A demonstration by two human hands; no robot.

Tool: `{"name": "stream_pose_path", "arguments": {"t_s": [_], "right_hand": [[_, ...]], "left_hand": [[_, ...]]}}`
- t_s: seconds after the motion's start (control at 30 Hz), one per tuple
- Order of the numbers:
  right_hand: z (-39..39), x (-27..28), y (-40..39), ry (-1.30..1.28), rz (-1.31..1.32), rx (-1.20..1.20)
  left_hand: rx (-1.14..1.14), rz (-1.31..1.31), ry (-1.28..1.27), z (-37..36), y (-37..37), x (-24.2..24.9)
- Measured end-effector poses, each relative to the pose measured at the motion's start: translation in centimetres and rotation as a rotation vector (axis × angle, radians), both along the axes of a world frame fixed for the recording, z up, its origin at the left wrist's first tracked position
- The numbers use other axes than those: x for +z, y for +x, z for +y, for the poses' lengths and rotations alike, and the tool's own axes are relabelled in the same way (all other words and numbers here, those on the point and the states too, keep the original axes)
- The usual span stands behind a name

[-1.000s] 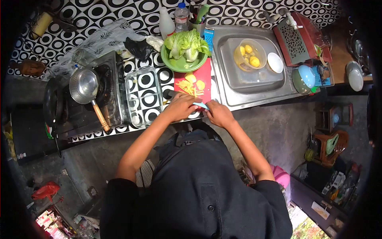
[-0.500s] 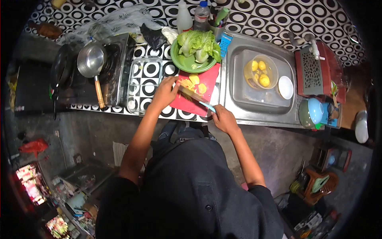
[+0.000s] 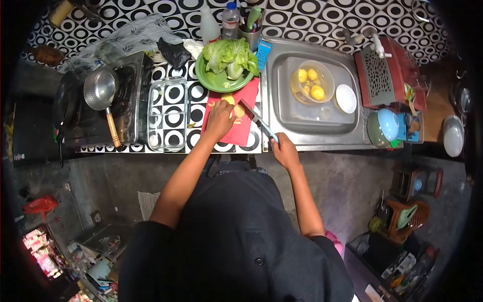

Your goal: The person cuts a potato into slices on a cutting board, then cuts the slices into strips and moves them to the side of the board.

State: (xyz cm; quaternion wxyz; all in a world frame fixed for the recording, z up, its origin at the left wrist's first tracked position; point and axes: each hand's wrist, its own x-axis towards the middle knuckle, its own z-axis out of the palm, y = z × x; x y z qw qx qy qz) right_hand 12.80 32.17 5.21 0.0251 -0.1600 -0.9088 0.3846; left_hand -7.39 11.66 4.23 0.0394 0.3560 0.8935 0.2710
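Note:
My left hand (image 3: 220, 120) is low over the red cutting board (image 3: 240, 135), fingers curled down around cut potato strips that it mostly hides. Touching or close to its fingertips are a yellow potato piece (image 3: 228, 98) and a flat potato slice (image 3: 239, 110). My right hand (image 3: 285, 150) is closed round the light blue handle of a knife (image 3: 257, 117). The blade slants up and left, its tip over the board's right part, beside the slice. Behind the board, a green plate (image 3: 203, 79) holds leafy lettuce (image 3: 232, 56).
Left of the board stands a rectangular glass dish (image 3: 168, 147), then a stove with a wooden-handled pan (image 3: 100, 89). On the right, the sink (image 3: 274, 118) holds a plastic bowl (image 3: 328, 83) of peeled potatoes in water and a white bowl (image 3: 345, 98). Bottles (image 3: 230, 22) stand behind the plate.
My left hand has moved from the board's left edge onto the potato strips, covering them. The knife has swung away to the right, off the pieces. The whole view has shifted slightly.

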Motion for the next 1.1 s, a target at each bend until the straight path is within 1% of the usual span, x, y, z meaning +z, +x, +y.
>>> {"name": "stream_pose_path", "arguments": {"t_s": [0.07,0.17,0.2,0.37,0.47,0.67,0.77,0.87,0.97,1.0,1.1], "right_hand": [[-0.6,-0.1,0.0,-0.011,-0.005,-0.044],[-1.6,-0.2,0.2,0.002,-0.045,-0.093],[-2.1,0.2,0.4,-0.005,-0.005,-0.115],[-3.2,0.8,1.2,-0.017,-0.013,-0.165],[-3.5,0.6,1.7,-0.025,-0.005,-0.196],[-3.8,0.8,2.2,-0.074,-0.008,-0.251],[-3.8,0.4,2.4,-0.091,-0.004,-0.259],[-3.8,0.1,2.5,-0.109,0.004,-0.263],[-3.9,-0.6,2.5,-0.107,-0.006,-0.236],[-3.9,-0.7,2.5,-0.100,-0.011,-0.225],[-3.8,-0.8,2.2,-0.101,-0.052,-0.202]], "left_hand": [[-0.031,0.009,-0.062,0.5,0.0,-0.1],[-0.084,-0.023,-0.230,1.7,0.0,-0.2],[-0.096,-0.004,-0.232,1.8,0.2,-0.2],[-0.139,0.126,-0.251,2.0,-0.5,-1.1],[-0.154,0.149,-0.251,2.3,-1.3,-1.4],[-0.195,-0.037,-0.365,3.0,-3.4,-0.3],[-0.229,-0.002,-0.371,3.1,-4.2,-1.1],[-0.346,0.160,-0.501,2.8,-4.3,-1.3],[-0.432,0.228,-0.507,2.6,-4.2,-0.1],[-0.442,0.241,-0.473,2.5,-4.4,-0.1],[-0.503,0.145,-0.451,2.8,-5.2,-0.2]]}}
